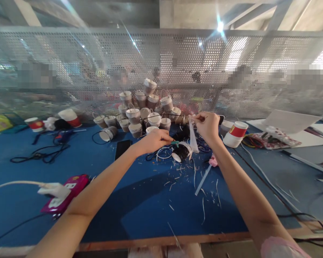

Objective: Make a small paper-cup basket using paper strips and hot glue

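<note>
My left hand [156,141] is closed around a small teal tool [174,143], whose kind I cannot make out. Just beyond its tip, a small cup wrapped in black [180,153] lies on its side on the blue table. Raised to the right of it, my right hand [207,125] has thumb and fingers pinched at the top of a whitish, see-through strip [193,138], which hangs down beside the cup. A thin dark cord stretches leftward from near those fingertips. White and black cords are tangled behind the cup.
Behind my hands is a pile of small grey-white buckets [134,116]. A red-and-white paper cup [235,134] stands right. A glue gun's pink part and clear stick [203,180] lie in front. Left are a purple power strip [67,195] and a phone [122,148]. White scraps litter the table.
</note>
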The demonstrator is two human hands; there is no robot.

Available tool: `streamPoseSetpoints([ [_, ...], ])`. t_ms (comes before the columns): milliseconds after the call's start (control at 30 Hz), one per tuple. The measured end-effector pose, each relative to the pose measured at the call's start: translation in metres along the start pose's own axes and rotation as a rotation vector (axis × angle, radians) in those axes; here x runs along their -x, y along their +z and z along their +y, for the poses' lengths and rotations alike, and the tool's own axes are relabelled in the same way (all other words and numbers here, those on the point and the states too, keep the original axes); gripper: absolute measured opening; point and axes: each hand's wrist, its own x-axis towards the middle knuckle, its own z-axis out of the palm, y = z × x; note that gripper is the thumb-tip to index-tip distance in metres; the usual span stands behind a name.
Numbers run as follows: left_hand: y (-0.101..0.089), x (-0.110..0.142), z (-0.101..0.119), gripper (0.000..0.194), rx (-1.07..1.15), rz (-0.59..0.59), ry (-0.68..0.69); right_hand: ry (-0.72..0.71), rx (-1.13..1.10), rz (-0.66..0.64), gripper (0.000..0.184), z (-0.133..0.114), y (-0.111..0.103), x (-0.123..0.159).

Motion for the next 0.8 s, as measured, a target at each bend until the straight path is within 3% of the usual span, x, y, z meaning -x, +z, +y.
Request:
streamPoseSetpoints([
  [233, -0.032, 0.017, 0.028, 0.021, -0.024, 0.101, 0.048, -0.094, 0.096, -0.118, 0.017, -0.008, -0.015, -0.005],
  [400, -0.047, 0.025, 0.028, 0.022, -0.064, 0.185, 0.039, -0.263, 0.185, -0.340, 0.021, -0.017, -0.014, -0.002],
  [533, -0.060, 0.031, 0.024, 0.023, -0.056, 0.213, 0.013, -0.336, 0.169, -0.446, 0.022, -0.021, -0.017, -0.002],
  [633, -0.068, 0.034, 0.023, 0.025, -0.122, 0.166, -0.062, -0.309, 0.175, -0.365, 0.022, -0.021, -0.022, -0.005],
  [800, -0.071, 0.041, 0.026, 0.047, -0.120, -0.005, -0.220, -0.216, 0.189, -0.023, 0.024, -0.019, -0.027, -0.006],
])
